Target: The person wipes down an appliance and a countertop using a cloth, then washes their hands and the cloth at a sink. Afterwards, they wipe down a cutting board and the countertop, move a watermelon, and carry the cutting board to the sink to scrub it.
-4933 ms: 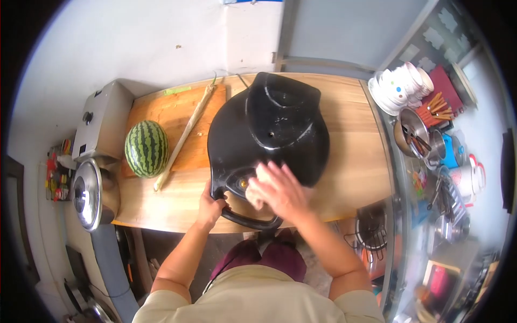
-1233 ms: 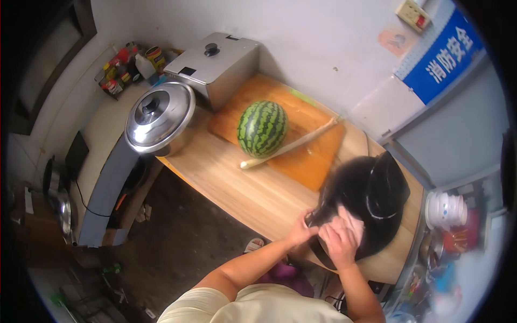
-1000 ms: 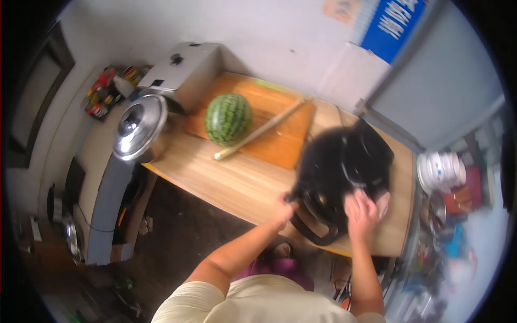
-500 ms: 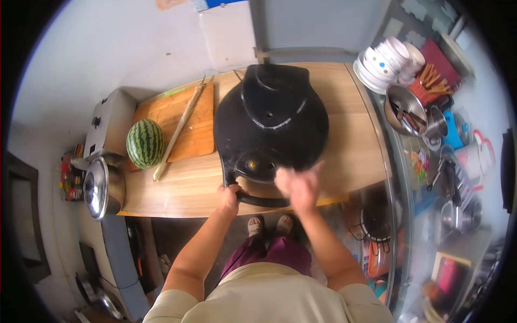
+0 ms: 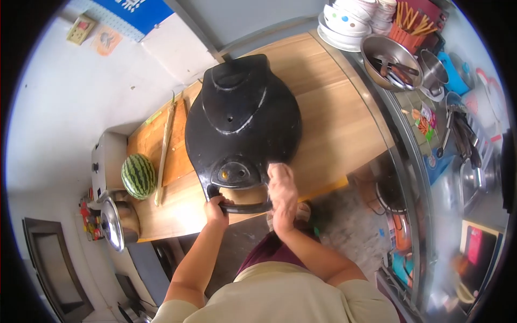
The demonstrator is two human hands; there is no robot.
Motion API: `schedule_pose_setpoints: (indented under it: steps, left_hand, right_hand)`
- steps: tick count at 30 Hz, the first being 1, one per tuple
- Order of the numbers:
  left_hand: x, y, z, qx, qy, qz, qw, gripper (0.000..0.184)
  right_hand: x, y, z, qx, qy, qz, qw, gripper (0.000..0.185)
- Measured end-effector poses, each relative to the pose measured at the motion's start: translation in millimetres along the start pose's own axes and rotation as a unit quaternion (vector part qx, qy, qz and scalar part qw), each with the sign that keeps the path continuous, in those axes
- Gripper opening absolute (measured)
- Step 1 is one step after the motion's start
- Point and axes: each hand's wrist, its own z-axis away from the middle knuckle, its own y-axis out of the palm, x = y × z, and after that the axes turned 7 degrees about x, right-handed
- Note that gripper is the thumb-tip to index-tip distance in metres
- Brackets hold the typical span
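A large round black appliance (image 5: 245, 113) with a closed lid stands on the wooden table (image 5: 339, 118). My left hand (image 5: 217, 210) is wrapped round the left end of its front handle (image 5: 247, 208). At the handle's right end, my right hand (image 5: 283, 196) is closed on a pale pinkish cloth (image 5: 280, 173), slightly blurred, against the appliance's front right edge. To the left, a striped watermelon (image 5: 138, 176) and a long pale stalk (image 5: 166, 145) lie on and beside an orange-brown cutting board (image 5: 182, 161).
Left of the watermelon are a metal box (image 5: 110, 161) and a lidded steel pot (image 5: 121, 220). On the right, a glass-edged counter carries stacked white bowls (image 5: 344, 24), a steel bowl of utensils (image 5: 371, 62) and a red chopstick basket (image 5: 405, 37).
The view has turned, so the table appears tilted. My right hand with the cloth has moved from the appliance's lid to its front right edge by the handle. My left hand still holds the handle.
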Motion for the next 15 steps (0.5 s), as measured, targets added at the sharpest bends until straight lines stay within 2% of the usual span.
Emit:
schedule_pose_setpoints:
  steps: [1, 2, 5, 8, 10, 12, 13, 15]
  left_hand:
    - [-1, -1, 0, -0.006, -0.008, -0.006, 1.0, 0.018]
    - [-3, -2, -1, -0.003, -0.017, 0.002, 1.0, 0.019]
    - [-9, 2, 4, 0.014, -0.031, -0.024, 0.999, 0.02]
    - [-11, -4, 0, 0.039, -0.049, -0.032, 0.997, 0.019]
    - [-11, -6, 0, 0.045, -0.054, -0.029, 0.997, 0.019]
    - [-12, -10, -2, 0.038, -0.054, -0.02, 0.998, 0.019]
    - [-13, -9, -1, 0.046, -0.057, -0.031, 0.997, 0.019]
    - [-22, -6, 5, 0.006, -0.045, -0.117, 0.992, 0.023]
  right_hand:
    - [0, 1, 6, 0.007, -0.047, 0.046, 0.998, 0.031]
    - [-19, 0, 10, -0.009, -0.178, 0.132, 0.975, 0.025]
    - [27, 3, -4, 0.021, -0.247, 0.249, 0.936, 0.02]
    - [25, 4, -39, -0.036, -0.249, 0.239, 0.938, 0.021]
    - [8, 1, -83, -0.151, -0.165, 0.182, 0.958, 0.023]
    - [33, -6, -139, -0.211, -0.123, 0.17, 0.955, 0.022]
    - [16, -14, -175, -0.205, -0.135, 0.05, 0.968, 0.022]
    - [33, -13, -195, -0.216, -0.097, -0.05, 0.97, 0.022]
